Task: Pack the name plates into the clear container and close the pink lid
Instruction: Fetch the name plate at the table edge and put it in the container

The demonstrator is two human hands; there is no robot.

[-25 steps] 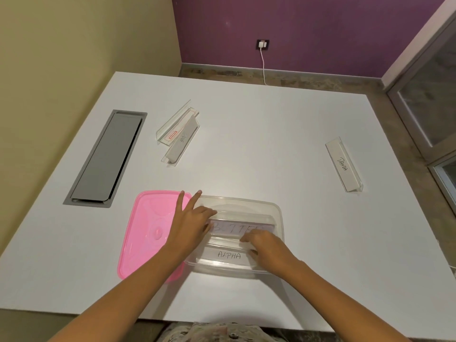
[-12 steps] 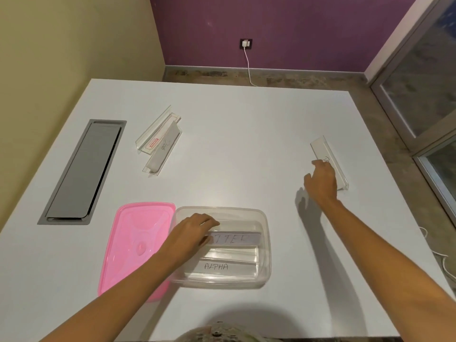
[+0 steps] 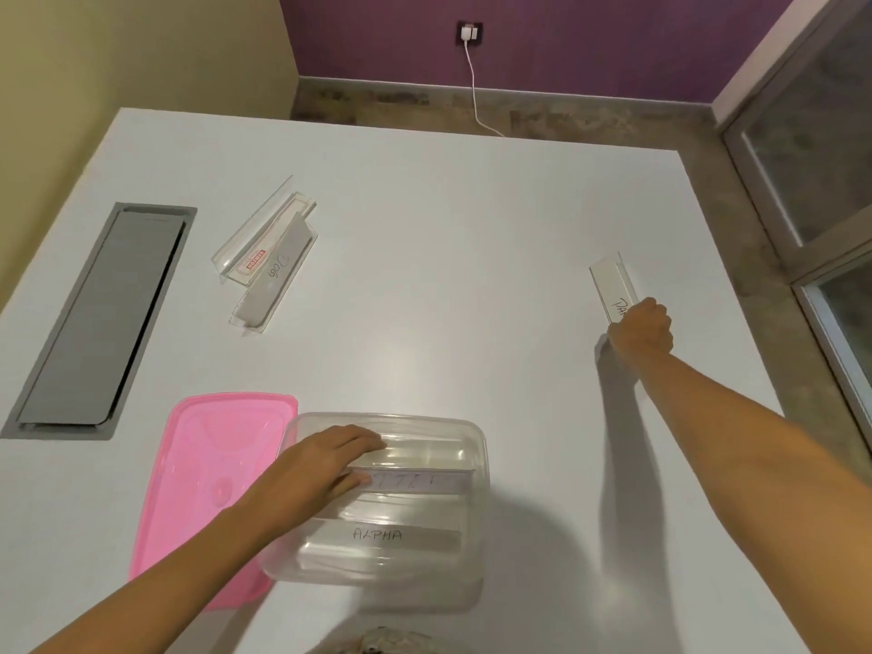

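At far right of the tabletop (image 3: 448, 238): right hand (image 3: 642, 329) curled shut over the near end of a name plate (image 3: 612, 287) lettered "DA…", fingers wrapped on it, far end lying free toward the wall. Nearer the body: left hand (image 3: 325, 457) flat and open inside the clear container (image 3: 476, 507), fingertips (image 3: 368, 441) pressing a lettered plate (image 3: 420, 481) down; beneath it another marked "ALPHA" (image 3: 377, 534). Just left of the container and touching its side: pink lid (image 3: 212, 483), lying flat, not yet on. Well apart at upper left: two more plates (image 3: 266, 257), overlapping at an angle, beside a grey cable hatch (image 3: 101, 318).

Best lifted level by the gripped end, then swung long-axis parallel to the plates already packed, so as to drop in without catching the rim. Worth keeping the left palm steadying the container but sliding clear of the landing spot. Likely slippery acrylic: firm pinch, no twisting.
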